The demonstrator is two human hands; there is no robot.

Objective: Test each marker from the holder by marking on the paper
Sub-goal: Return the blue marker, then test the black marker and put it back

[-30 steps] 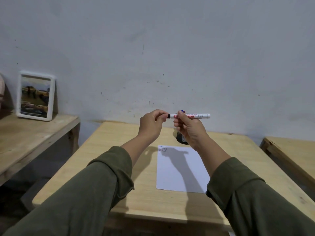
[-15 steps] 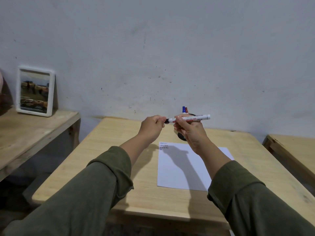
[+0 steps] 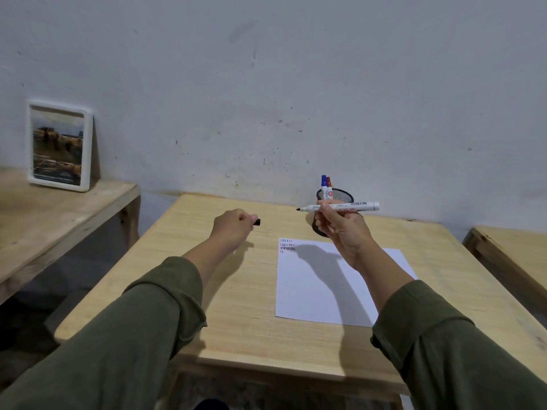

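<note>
My right hand (image 3: 343, 229) holds a white marker (image 3: 343, 206) level above the table, its bare black tip pointing left. My left hand (image 3: 233, 227), out to the left, is closed on the marker's black cap (image 3: 257, 222). A black mesh holder (image 3: 340, 196) stands behind my right hand, partly hidden by it, with a blue marker (image 3: 324, 186) and a red marker (image 3: 329, 186) upright in it. A white sheet of paper (image 3: 325, 291) lies on the wooden table (image 3: 236, 291), with rows of short black marks (image 3: 287, 245) in its top left corner.
A white-framed picture (image 3: 59, 145) leans on the wall on a lower wooden bench (image 3: 44, 220) at the left. Another wooden table (image 3: 509, 250) edges in at the right. The grey wall runs close behind the holder.
The cap has come off the marker. My left hand moved left and down with the cap, and my right hand kept the uncapped marker. The view tilted down.
</note>
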